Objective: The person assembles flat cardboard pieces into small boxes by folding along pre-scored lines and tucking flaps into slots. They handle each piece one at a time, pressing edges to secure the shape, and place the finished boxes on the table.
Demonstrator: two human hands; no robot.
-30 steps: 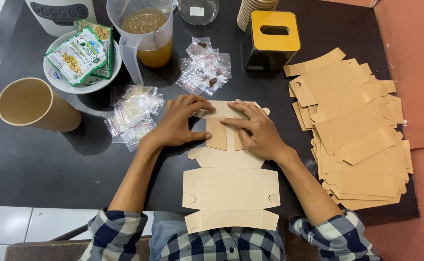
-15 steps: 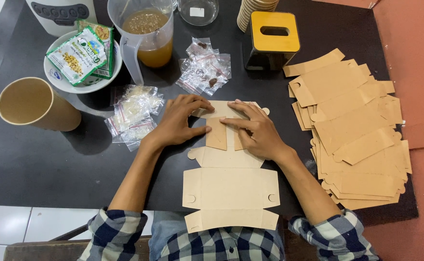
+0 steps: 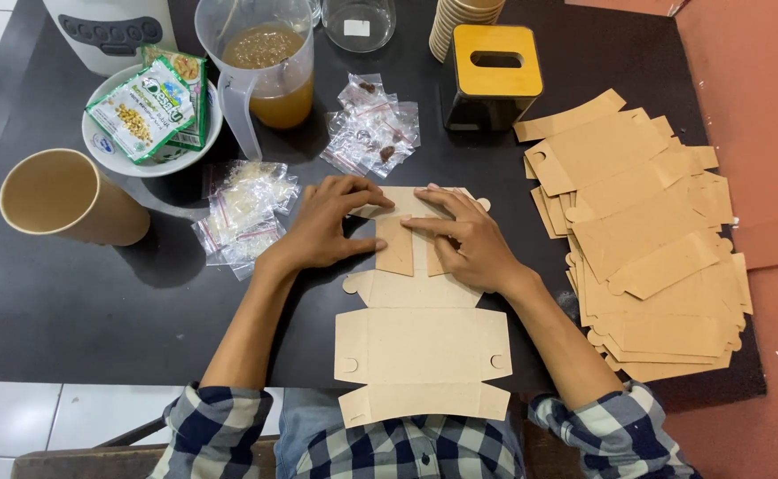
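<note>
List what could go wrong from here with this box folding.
1. The left hand and right hand press flaps at the far end of the flat cardboard blank; uneven pressure may crease them crooked.
2. The full pitcher stands close beyond; a spill could soak the blank.
3. The near edge overhangs the table and may bend against the lap.

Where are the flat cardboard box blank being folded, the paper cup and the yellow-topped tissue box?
cardboard box blank [image 3: 422, 346], head view, middle of its large flat panel.
paper cup [image 3: 96, 217], head view, outer side wall.
tissue box [image 3: 520, 80], head view, yellow lid.
</note>
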